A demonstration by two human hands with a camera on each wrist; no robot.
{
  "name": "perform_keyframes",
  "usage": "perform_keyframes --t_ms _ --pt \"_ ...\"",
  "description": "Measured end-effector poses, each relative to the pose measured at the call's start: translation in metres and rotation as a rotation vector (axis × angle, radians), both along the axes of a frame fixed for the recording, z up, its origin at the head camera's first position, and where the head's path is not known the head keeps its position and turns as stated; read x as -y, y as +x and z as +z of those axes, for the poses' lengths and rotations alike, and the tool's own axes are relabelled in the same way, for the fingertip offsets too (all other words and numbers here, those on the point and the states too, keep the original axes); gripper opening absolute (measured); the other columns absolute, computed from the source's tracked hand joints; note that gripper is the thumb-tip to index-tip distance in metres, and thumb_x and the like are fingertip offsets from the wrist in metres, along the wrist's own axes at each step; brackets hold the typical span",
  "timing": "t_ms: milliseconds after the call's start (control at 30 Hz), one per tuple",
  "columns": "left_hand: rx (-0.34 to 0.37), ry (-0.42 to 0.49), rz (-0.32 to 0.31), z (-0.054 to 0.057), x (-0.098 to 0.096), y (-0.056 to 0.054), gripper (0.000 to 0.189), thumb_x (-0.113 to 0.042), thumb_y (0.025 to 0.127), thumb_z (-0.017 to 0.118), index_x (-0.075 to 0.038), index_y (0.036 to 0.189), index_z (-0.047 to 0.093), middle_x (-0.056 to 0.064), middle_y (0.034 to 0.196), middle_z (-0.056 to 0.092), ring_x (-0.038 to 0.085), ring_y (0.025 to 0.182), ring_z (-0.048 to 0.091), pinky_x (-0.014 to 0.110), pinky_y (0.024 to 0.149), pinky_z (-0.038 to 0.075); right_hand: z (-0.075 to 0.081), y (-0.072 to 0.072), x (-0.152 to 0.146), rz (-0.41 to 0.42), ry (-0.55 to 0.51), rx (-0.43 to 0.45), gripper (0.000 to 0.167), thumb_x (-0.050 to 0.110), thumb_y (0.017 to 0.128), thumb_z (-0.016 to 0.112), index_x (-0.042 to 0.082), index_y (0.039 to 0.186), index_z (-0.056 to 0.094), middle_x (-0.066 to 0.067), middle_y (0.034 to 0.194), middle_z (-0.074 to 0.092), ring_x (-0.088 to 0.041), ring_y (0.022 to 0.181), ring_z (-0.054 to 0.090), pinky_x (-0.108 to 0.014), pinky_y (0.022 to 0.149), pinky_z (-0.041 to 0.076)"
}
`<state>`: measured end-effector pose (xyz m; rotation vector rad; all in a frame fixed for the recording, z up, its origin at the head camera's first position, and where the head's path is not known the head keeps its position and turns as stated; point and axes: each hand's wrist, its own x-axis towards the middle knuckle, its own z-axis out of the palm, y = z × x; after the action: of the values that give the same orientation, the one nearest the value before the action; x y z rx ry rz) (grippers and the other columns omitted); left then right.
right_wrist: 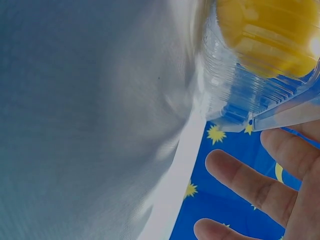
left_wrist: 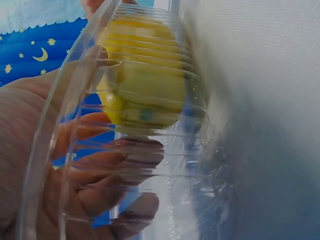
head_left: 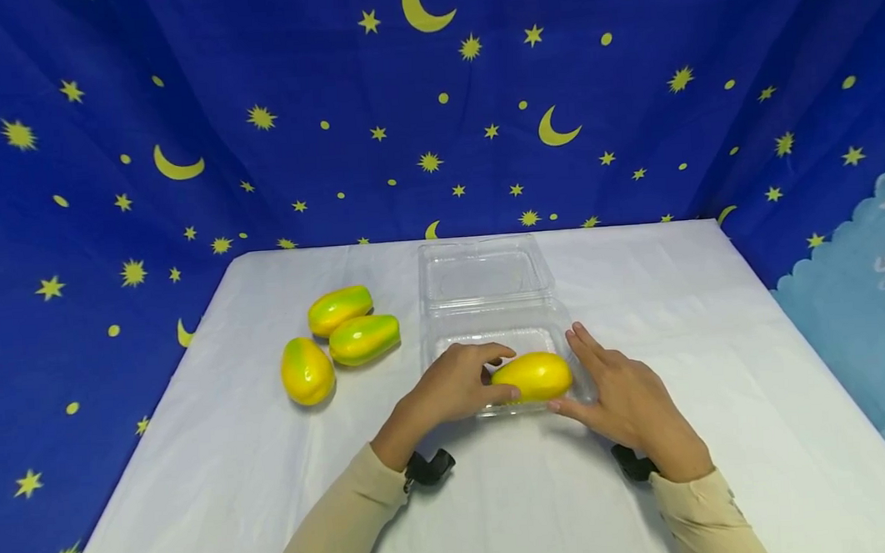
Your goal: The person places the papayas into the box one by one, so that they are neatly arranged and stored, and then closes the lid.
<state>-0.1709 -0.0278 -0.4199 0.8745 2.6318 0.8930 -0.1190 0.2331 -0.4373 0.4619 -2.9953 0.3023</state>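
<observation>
A glossy yellow papaya (head_left: 532, 377) lies lengthwise at the front of the clear plastic clamshell box (head_left: 445, 335), whose lid (head_left: 486, 272) is folded back away from me. My left hand (head_left: 459, 382) holds the fruit's left end between thumb and fingers, reaching in over the box's left side. Through the clear ribbed wall, the left wrist view shows the papaya (left_wrist: 145, 75) with the other fingers (left_wrist: 137, 210) curled below it. At the right rim, my right hand (head_left: 629, 396) has its fingers extended along the box, the thumb by the front edge.
Three more yellow-green papayas lie on the table left of the box: one at the back (head_left: 339, 309), one in the middle (head_left: 365, 340) and one nearer me (head_left: 307, 371). A white cloth (head_left: 221, 488) covers the table. Behind hangs a blue curtain (head_left: 342, 73) with moons and stars.
</observation>
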Motion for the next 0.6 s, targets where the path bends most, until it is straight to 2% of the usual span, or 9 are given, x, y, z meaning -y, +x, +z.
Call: perform_keyframes --t_ms 167,267,433,533,600 --pt "-0.017 0.027 0.018 0.004 0.004 0.0 0.055 -0.044 0.088 0.075 -0.018 0.135 0.063 0.004 0.127 0.071 0.016 0.099 0.072 0.029 0.084 0.058 -0.001 0.0 -0.001 0.004 -0.001 -0.002 0.107 0.081 0.081 0.056 0.009 0.157 0.033 -0.009 0.163 0.033 -0.039 0.117 0.064 -0.053 0.084 0.056" --pt "-0.072 0.035 0.052 0.013 0.009 -0.001 0.052 -0.045 0.09 0.073 -0.02 0.135 0.063 0.001 0.127 0.071 0.016 0.101 0.071 0.031 0.084 0.058 -0.002 0.0 -0.001 0.002 -0.004 -0.003 0.107 0.081 0.081 0.056 0.009 0.157 0.033 -0.009 0.163 0.033 -0.04 0.119 0.063 -0.054 0.085 0.056" --pt "-0.169 0.075 0.181 0.032 0.03 -0.005 0.05 -0.047 0.09 0.072 -0.023 0.133 0.065 -0.007 0.124 0.071 0.013 0.1 0.069 0.033 0.083 0.056 -0.002 -0.001 0.0 0.007 -0.011 -0.019 0.107 0.08 0.081 0.058 0.008 0.156 0.034 -0.01 0.163 0.034 -0.039 0.117 0.064 -0.052 0.083 0.057" --pt "-0.194 0.111 0.256 0.039 0.044 -0.01 0.049 -0.045 0.09 0.073 -0.023 0.132 0.066 -0.005 0.122 0.072 0.014 0.101 0.07 0.036 0.085 0.057 -0.002 -0.001 0.0 0.008 -0.01 -0.027 0.107 0.08 0.081 0.058 0.008 0.156 0.034 -0.01 0.162 0.035 -0.038 0.116 0.064 -0.051 0.081 0.057" --pt "-0.196 0.121 0.283 0.043 0.053 -0.013 0.049 -0.045 0.09 0.074 -0.023 0.133 0.065 -0.002 0.121 0.072 0.016 0.102 0.07 0.037 0.086 0.057 -0.002 0.0 0.0 0.003 -0.011 -0.028 0.108 0.081 0.08 0.058 0.008 0.156 0.034 -0.01 0.162 0.035 -0.038 0.116 0.064 -0.05 0.079 0.057"
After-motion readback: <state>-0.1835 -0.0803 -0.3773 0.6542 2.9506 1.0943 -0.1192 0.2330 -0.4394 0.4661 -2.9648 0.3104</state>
